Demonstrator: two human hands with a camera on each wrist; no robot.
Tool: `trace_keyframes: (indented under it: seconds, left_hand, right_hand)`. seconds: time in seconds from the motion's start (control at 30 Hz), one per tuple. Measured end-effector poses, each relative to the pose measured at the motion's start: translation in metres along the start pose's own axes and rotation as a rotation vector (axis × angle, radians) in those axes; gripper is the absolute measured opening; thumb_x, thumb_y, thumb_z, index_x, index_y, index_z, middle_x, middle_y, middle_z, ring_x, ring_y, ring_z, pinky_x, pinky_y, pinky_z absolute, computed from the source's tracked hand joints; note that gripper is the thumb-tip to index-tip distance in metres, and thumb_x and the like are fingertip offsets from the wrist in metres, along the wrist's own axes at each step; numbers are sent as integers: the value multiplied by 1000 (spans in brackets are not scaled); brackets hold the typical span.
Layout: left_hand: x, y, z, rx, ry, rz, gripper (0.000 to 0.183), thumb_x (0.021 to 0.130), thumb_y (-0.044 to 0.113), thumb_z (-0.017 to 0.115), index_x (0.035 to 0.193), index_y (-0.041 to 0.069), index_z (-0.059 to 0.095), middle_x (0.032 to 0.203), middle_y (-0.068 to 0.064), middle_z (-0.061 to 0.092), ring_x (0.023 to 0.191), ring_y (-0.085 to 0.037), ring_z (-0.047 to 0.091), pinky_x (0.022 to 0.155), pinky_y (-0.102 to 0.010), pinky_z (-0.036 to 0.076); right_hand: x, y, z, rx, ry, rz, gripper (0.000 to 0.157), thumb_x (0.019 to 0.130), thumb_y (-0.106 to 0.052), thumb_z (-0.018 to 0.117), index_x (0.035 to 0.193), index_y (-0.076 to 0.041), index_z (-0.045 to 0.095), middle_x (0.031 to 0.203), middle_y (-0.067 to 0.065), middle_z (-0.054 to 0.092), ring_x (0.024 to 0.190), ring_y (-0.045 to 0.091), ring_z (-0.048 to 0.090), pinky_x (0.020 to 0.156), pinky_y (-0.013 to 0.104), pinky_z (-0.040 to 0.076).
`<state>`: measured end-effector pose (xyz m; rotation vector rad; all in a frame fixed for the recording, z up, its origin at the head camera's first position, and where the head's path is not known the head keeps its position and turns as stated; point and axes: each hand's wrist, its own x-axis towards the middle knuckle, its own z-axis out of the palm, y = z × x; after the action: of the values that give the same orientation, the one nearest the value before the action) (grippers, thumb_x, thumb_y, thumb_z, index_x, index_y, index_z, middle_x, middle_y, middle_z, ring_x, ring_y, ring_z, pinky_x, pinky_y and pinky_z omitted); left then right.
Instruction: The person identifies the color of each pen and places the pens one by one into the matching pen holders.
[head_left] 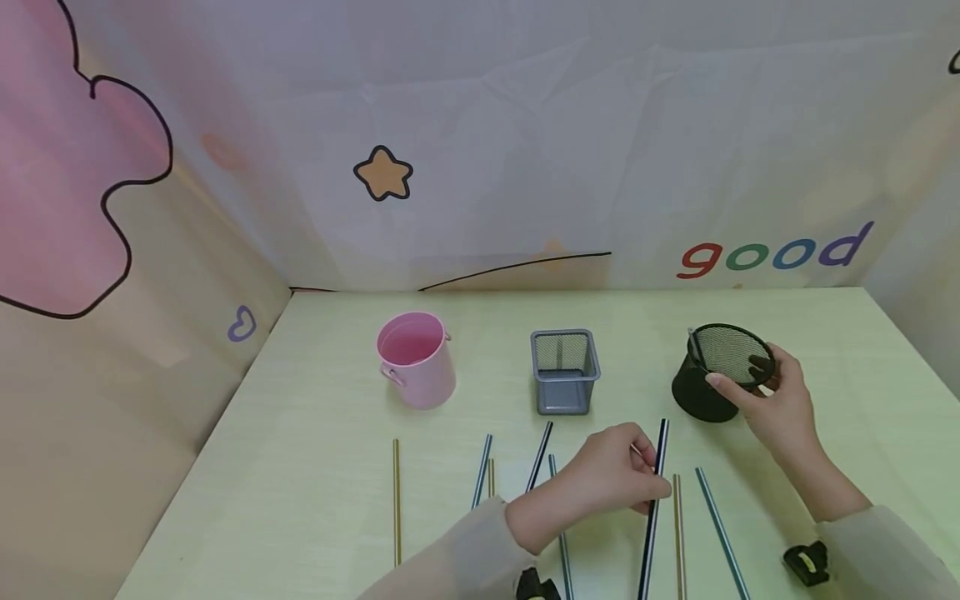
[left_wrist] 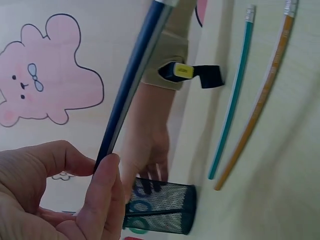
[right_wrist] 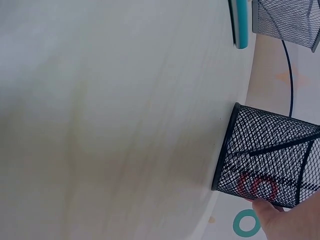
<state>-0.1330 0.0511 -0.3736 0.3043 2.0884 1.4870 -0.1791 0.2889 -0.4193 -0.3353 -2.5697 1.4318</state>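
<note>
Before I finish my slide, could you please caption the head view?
Left hand pinches a dark pencil; right hand holds a black mesh cup.

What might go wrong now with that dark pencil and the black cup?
The left hand pinches the dark pencil between thumb and fingertips, so it might slip out and drop.

The right hand grips the black cup by one side near the rim, so a bump could perhaps tip it.

The gold pencil lies loose close beside the dark one, so a knock might send it rolling.
</note>
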Motion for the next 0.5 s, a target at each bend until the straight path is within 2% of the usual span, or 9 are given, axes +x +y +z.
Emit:
trace_keyframes:
  seconds: [0.33,0.5]
  left_hand:
    - [-8,28,-6,80,-13,129,16,78,2,67,83,10,54,72,7,54,49,-4,60,51,-17,48]
    - [-12,37,-10,84,-38,229,16,78,0,65,87,9,55,75,9,54,53,2,56,52,-15,47]
  right_hand:
    - [0,-1,2,11,18,-12,86,88,-33,65,147,3,13,141,28,31,118,42,36,67,-3,33]
    - [1,0,2,-1,24,-15,86,88,-33,66,147,2,14,140,27,31,117,42,37,67,-3,33]
